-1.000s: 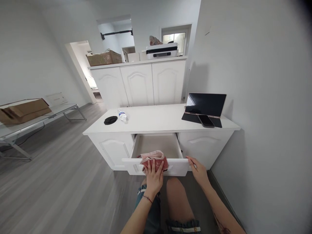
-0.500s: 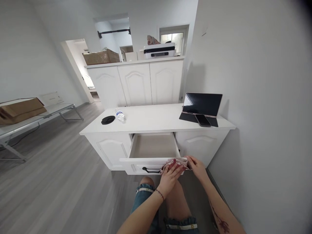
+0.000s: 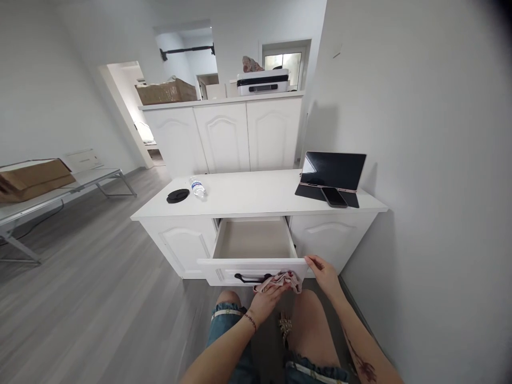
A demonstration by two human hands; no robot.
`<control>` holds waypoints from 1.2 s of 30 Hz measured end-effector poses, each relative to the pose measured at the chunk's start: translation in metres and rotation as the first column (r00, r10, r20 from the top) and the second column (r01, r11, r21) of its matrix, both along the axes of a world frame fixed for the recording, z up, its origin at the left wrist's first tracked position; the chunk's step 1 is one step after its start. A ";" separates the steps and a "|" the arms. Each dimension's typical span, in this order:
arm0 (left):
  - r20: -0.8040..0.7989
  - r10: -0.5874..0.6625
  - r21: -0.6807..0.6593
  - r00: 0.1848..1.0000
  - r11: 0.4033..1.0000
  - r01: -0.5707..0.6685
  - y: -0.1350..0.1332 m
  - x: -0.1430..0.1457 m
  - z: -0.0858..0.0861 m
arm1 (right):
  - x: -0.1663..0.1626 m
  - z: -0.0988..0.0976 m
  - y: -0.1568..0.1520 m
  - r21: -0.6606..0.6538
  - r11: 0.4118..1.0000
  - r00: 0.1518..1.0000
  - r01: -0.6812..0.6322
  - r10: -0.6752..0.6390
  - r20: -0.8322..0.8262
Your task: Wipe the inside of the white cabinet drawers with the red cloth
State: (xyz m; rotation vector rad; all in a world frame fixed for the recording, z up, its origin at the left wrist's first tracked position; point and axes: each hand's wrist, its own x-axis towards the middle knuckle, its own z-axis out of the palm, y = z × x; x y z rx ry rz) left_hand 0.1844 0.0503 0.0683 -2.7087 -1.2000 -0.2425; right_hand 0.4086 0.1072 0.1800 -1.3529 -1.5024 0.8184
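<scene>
A pulled-out white drawer (image 3: 224,272) with a black handle (image 3: 246,279) stands in front of me, its inside visible from above. My left hand (image 3: 267,304) holds a crumpled pink cloth (image 3: 286,278) against the drawer front, just right of the handle and partly over its right end. The fingertips are partly hidden by the cloth. At the top right corner of the drawer front, my right hand (image 3: 323,273) grips the edge between thumb and fingers.
On the white cabinet top (image 3: 248,194) are a clear bottle (image 3: 197,188), a black round item (image 3: 178,196), a tablet (image 3: 333,170) on a dark keyboard cover, and a phone (image 3: 334,197). A wall (image 3: 436,213) stands close on the right. My knees are below the drawer.
My left hand has moved down and slightly left with the cloth, away from the drawer's top edge. The right hand stays at the corner. My knees have moved apart.
</scene>
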 end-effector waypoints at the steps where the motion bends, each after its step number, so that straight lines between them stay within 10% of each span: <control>1: -0.006 -0.004 -0.016 1.000 1.000 0.004 -0.001 -0.006 -0.002 | 0.000 0.000 0.000 0.000 1.000 1.000 0.004 -0.004 -0.004; 13: -0.182 0.098 -0.089 0.979 0.989 -0.115 -0.029 -0.150 0.008 | 0.001 -0.003 -0.001 -0.046 0.998 0.999 0.040 -0.041 -0.021; 22: -0.171 0.217 0.166 0.961 0.968 -0.189 -0.042 -0.234 0.030 | 0.001 -0.007 -0.002 -0.040 0.999 0.999 0.029 -0.030 -0.032; 36: 0.222 0.400 0.200 0.889 0.874 -0.443 -0.029 -0.109 0.056 | 0.002 -0.007 -0.001 -0.045 0.998 0.999 0.040 -0.040 0.001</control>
